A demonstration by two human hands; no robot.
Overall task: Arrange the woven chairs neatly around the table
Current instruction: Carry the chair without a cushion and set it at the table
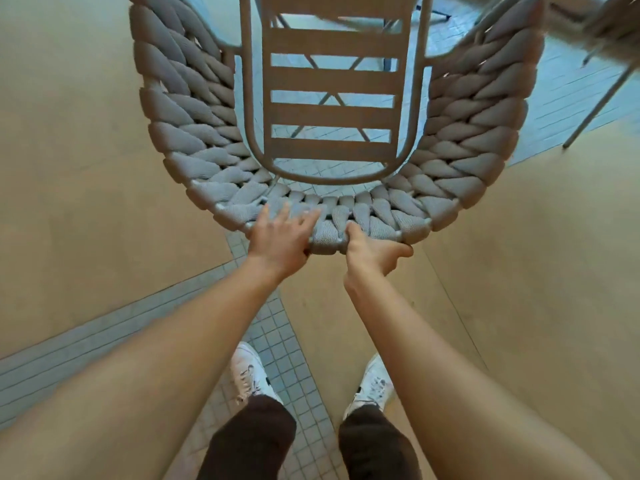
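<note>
A woven chair with a thick grey braided backrest curving in a U stands right in front of me, seen from above and behind. Its slatted metal seat points away from me. My left hand lies over the top rim of the backrest, fingers spread on the weave and thumb under the edge. My right hand grips the same rim just to the right, fingers curled underneath. The table shows only as a blurred pale edge beyond the seat.
A second chair, blurred, stands at the upper right with one thin metal leg slanting down. The floor is tan paving with bands of small grey-blue tiles. My two white shoes stand on the tile strip below the chair.
</note>
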